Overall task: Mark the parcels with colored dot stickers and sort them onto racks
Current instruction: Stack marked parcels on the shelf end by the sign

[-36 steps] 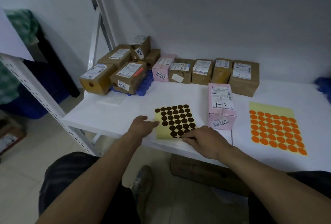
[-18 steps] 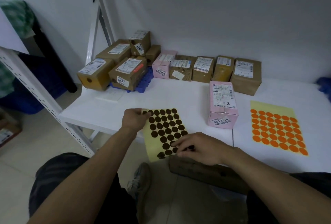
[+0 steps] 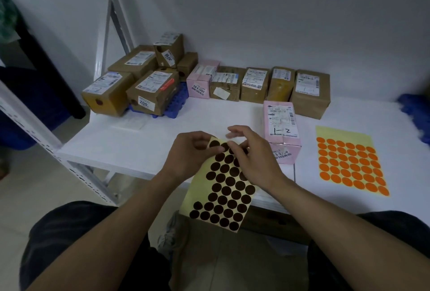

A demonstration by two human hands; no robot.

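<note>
Holding the brown dot sheet [image 3: 226, 188] by its upper left corner, the left hand [image 3: 188, 154] has it tilted in the air over the front edge of the table [image 3: 130, 146], with its lower end above the person's lap. The right hand [image 3: 254, 160] pinches at the top row of dots with thumb and forefinger, its other fingers raised; whether a dot is peeled I cannot tell. Just right of the hands a pink parcel [image 3: 281, 127] lies on the table, with "1-2" handwritten on its printed label. Further right the orange dot sheet [image 3: 351, 162] lies flat. Along the wall stands a row of parcels [image 3: 256, 81]. There, a second pink parcel [image 3: 201, 82] reads "5B 4 3405", a brown parcel [image 3: 153, 95] carries a tag "200.", and a small brown parcel [image 3: 168, 50] stacked on top shows what looks like "3018" upside down.
</note>
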